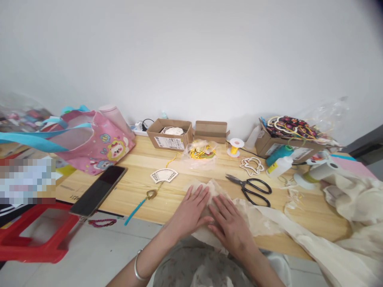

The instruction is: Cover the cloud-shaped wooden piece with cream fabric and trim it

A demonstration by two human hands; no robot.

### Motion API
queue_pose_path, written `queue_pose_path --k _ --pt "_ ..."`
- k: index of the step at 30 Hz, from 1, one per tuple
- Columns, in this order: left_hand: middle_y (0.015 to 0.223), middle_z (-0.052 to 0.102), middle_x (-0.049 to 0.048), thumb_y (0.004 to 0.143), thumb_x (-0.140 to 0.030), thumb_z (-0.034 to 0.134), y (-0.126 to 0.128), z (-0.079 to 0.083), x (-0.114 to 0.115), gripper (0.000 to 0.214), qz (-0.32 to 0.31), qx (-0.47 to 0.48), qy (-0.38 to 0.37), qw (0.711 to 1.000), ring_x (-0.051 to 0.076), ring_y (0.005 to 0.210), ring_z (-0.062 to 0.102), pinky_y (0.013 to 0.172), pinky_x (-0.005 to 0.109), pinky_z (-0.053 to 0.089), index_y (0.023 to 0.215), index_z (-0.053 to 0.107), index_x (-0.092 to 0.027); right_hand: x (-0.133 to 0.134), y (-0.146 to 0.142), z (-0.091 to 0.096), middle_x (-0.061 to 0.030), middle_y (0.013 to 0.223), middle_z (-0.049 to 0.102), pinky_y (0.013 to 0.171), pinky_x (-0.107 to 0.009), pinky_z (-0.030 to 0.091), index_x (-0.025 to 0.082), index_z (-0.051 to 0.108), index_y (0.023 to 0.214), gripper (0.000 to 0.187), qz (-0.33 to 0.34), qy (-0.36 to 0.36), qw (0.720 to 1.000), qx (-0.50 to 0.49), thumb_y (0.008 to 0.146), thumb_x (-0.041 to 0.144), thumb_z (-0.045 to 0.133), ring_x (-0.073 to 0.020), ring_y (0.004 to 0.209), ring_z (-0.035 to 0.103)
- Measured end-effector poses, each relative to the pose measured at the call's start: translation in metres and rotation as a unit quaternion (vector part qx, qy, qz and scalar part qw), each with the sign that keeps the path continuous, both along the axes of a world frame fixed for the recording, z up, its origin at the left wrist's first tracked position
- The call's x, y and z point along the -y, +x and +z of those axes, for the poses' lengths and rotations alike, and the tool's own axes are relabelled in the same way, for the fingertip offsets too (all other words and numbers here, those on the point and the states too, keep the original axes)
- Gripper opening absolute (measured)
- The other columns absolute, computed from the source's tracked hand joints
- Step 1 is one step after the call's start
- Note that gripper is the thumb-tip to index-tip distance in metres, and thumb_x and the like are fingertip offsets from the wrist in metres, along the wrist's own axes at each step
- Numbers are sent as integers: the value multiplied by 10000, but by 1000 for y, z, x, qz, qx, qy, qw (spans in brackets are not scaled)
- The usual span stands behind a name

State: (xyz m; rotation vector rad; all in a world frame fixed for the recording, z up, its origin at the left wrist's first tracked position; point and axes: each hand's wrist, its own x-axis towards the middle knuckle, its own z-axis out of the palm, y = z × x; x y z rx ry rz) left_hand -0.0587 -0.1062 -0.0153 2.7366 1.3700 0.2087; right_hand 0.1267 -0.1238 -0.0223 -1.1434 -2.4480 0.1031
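Both palms lie on a piece of thin cream fabric (214, 187) at the table's front edge. My left hand (191, 207) rests flat on it with the fingers stretched out. Beside it, my right hand (229, 223) is also spread on the cloth, thumbs close together. A long cream fabric strip (287, 223) runs off to the right. Black-handled scissors (249, 187) lie just beyond my right hand, blades partly apart. To the left of my hands is a fan-shaped ornament (164, 175) with a brass-coloured bead (151, 194) and a blue tassel (134, 211).
A phone (98, 191) overhangs the front edge near a pink bag (95, 143). Along the wall stand cardboard boxes (170, 139), a yellow thread spool (235, 148) and a white bottle (279, 166). Bunched cream cloth (356, 199) covers the right end. A red stool (38, 247) is lower left.
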Motion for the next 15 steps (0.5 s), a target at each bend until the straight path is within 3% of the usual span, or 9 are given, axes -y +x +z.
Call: queue_pose_path --k 10,15 --pt "1399 335 90 838 -512 302 6 2 0 628 -10 1 21 1000 236 1310 219 1049 444 185 1350 253 -153 -1 -2 0 -97 1247 521 942 -442 411 168 525 1190 420 -3 0 1000 -23 804 332 514 -270 1183 422" --pt "1360 391 138 854 -384 375 -4 24 2 525 3 64 79 995 248 1282 287 1035 447 225 1311 314 -132 2 3 4 -119 1197 557 909 -450 420 150 549 1133 355 8 38 998 -55 797 263 523 -272 1148 453"
